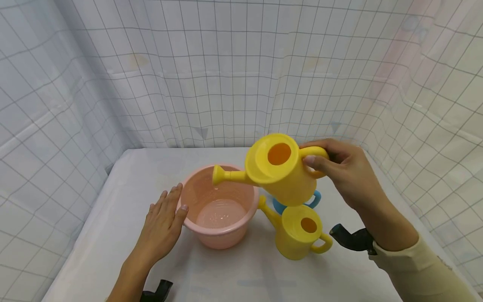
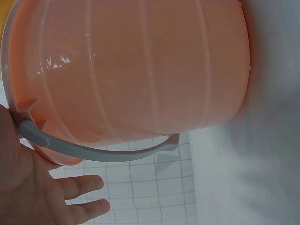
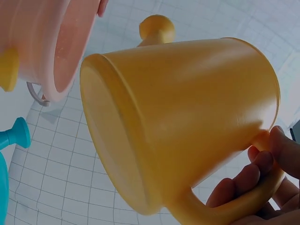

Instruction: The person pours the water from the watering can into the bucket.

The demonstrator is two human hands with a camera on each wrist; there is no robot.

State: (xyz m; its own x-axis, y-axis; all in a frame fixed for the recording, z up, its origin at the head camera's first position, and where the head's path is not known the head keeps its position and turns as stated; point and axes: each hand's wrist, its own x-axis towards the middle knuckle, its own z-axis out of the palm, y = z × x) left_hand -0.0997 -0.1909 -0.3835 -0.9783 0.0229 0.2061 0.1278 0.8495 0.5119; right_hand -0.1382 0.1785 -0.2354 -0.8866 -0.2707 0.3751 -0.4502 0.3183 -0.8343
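Note:
My right hand [image 1: 345, 167] grips the handle of a yellow watering can [image 1: 290, 184], with fingers curled round it in the right wrist view. The can [image 3: 187, 117] is raised and tilted, its spout over a pink bucket [image 1: 253, 218]. Small wet-looking glints show below the spout and on the bucket's floor. My left hand [image 1: 162, 226] lies along the bucket's left side, fingers straight, at the rim. In the left wrist view this hand [image 2: 33, 183] is beside the bucket's grey handle [image 2: 108, 153], which hangs down the wall.
A second yellow watering can [image 1: 296, 243] stands right of the bucket, spout toward it. Behind it is a blue watering can [image 1: 316, 199], mostly hidden in the head view; its spout [image 3: 18, 133] shows in the right wrist view. Gridded white curtains [image 1: 226, 84] surround the white table [image 1: 124, 184].

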